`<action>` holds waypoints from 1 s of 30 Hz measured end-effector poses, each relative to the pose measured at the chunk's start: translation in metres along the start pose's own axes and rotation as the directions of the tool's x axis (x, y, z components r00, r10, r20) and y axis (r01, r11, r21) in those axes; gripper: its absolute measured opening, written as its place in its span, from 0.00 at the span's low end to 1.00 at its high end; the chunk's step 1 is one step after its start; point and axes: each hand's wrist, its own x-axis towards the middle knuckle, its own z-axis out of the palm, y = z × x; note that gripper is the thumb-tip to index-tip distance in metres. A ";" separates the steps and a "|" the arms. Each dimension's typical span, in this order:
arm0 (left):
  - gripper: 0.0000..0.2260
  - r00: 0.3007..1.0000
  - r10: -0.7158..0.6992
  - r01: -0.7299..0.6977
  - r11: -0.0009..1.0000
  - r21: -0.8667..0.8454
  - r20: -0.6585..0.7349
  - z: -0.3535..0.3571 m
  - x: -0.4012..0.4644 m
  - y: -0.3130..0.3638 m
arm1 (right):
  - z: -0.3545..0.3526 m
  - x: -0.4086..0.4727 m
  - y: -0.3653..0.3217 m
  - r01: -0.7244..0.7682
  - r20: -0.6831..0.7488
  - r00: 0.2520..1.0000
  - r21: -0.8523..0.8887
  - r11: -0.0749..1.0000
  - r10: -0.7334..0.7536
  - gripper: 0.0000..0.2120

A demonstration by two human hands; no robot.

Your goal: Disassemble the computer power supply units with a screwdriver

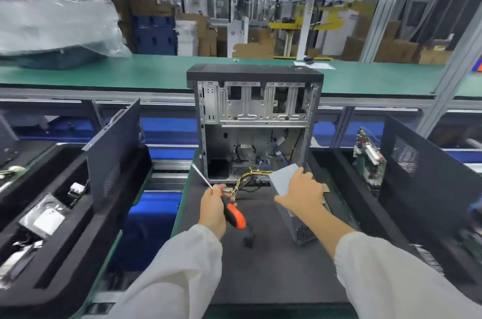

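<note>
A: Where's the unit?

B: The grey sheet-metal power supply box [300,217] lies on the dark tabletop [263,271] under the right hand [302,194], just in front of the open silver-and-black computer case [254,123]. Its bundle of yellow and black wires [246,179] trails from the case floor to a spot just ahead of the left hand [212,210].

A: And what are the hands doing?

B: The right hand lies across the top of the box, its fingers bent over the far upper edge, where a flat grey panel sticks up. The left hand is curled round the orange-and-black-handled screwdriver [229,210], whose steel shaft points away from the body, up and to the left.

A: So how should this step go?

B: I'd say the box is out of the case and the cover comes next. Press down with the right hand so the box can't skate on the mat. Turn the box until a screw faces up, since none shows from here. Keep the wires clear of the tip, and seat the blade squarely before turning.
</note>
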 end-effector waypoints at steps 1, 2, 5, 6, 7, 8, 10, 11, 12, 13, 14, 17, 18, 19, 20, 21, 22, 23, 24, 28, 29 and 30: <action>0.05 1.000 0.001 0.000 0.998 0.062 -0.019 -0.004 0.007 -0.003 | 0.001 0.002 0.001 -0.004 0.004 1.000 -0.004 1.000 0.004 0.55; 0.05 0.999 0.008 -0.003 0.990 0.138 -0.037 -0.008 0.015 -0.007 | 0.001 0.003 0.004 -0.012 0.011 1.000 -0.006 1.000 0.012 0.55; 0.02 0.999 0.030 -0.013 0.927 0.374 -0.039 -0.021 0.039 -0.022 | 0.007 0.009 0.012 -0.064 0.017 0.998 0.018 0.998 0.064 0.54; 0.04 0.999 0.013 0.006 0.910 0.415 -0.043 -0.024 0.046 -0.028 | 0.009 0.011 0.014 -0.083 0.015 0.996 0.031 0.996 0.083 0.54; 0.06 0.999 -0.003 0.026 0.901 0.432 -0.052 -0.027 0.054 -0.033 | 0.011 0.013 0.016 -0.099 0.013 0.995 0.039 0.994 0.099 0.54; 0.07 0.998 -0.012 0.041 0.895 0.445 -0.067 -0.029 0.060 -0.036 | 0.013 0.015 0.017 -0.111 0.012 0.994 0.040 0.993 0.111 0.54; 0.12 0.996 -0.009 0.052 0.877 0.479 -0.091 -0.029 0.072 -0.043 | 0.015 0.017 0.018 -0.123 0.013 0.992 0.034 0.992 0.123 0.54; 0.14 0.996 -0.008 0.049 0.870 0.490 -0.086 -0.028 0.077 -0.046 | 0.017 0.018 0.018 -0.127 0.010 0.992 0.036 0.991 0.127 0.54; 0.16 0.997 -0.010 0.046 0.866 0.498 -0.075 -0.026 0.081 -0.048 | 0.018 0.019 0.017 -0.131 0.006 0.991 0.040 0.991 0.131 0.54; 0.18 0.998 -0.011 0.043 0.864 0.501 -0.066 -0.023 0.084 -0.050 | 0.020 0.019 0.016 -0.135 0.000 0.991 0.043 0.990 0.135 0.55; 0.20 0.998 -0.010 0.043 0.858 0.511 -0.067 -0.020 0.088 -0.052 | 0.020 0.020 0.016 -0.135 -0.005 0.991 0.043 0.990 0.135 0.55; 0.20 0.997 0.023 0.025 0.788 0.616 -0.069 -0.018 0.095 -0.055 | 0.020 0.018 0.012 -0.122 -0.017 0.992 0.025 0.992 0.123 0.55; 0.16 0.998 0.031 0.018 0.754 0.657 -0.063 -0.018 0.095 -0.054 | 0.020 0.017 0.011 -0.120 -0.019 0.993 0.020 0.993 0.120 0.55; 0.13 0.998 0.045 0.003 0.729 0.684 -0.052 -0.017 0.094 -0.051 | 0.020 0.016 0.009 -0.118 -0.020 0.993 0.013 0.993 0.118 0.55; 0.11 0.997 0.070 -0.024 0.699 0.714 -0.035 -0.017 0.095 -0.046 | 0.020 0.015 0.007 -0.114 -0.019 0.993 0.004 0.994 0.114 0.55; 0.10 0.993 0.119 -0.074 0.652 0.755 -0.005 -0.015 0.096 -0.039 | 0.021 0.015 0.005 -0.108 -0.015 0.994 -0.005 0.994 0.108 0.55; 0.10 0.984 0.174 -0.132 0.578 0.805 0.036 -0.013 0.096 -0.031 | 0.020 0.014 0.004 -0.101 -0.008 0.995 -0.015 0.995 0.101 0.56; 0.10 0.969 0.231 -0.193 0.500 0.844 0.085 -0.011 0.098 -0.022 | 0.020 0.013 0.003 -0.093 0.000 0.996 -0.031 0.995 0.093 0.56; 0.10 0.950 0.285 -0.246 0.434 0.867 0.127 -0.008 0.099 -0.011 | 0.019 0.012 0.002 -0.084 0.002 0.996 -0.054 0.995 0.084 0.56; 0.10 0.840 0.458 -0.424 0.222 0.878 0.290 0.007 0.100 0.033 | 0.009 0.005 -0.009 -0.010 0.007 1.000 -0.150 0.989 0.011 0.57; 0.10 0.805 0.477 -0.468 0.148 0.871 0.352 0.012 0.099 0.041 | 0.005 0.003 -0.013 0.014 0.027 1.000 -0.162 0.987 -0.010 0.58; 0.10 0.774 0.478 -0.505 0.070 0.860 0.416 0.017 0.098 0.047 | 0.002 0.002 -0.019 0.037 0.063 0.998 -0.167 0.985 -0.026 0.60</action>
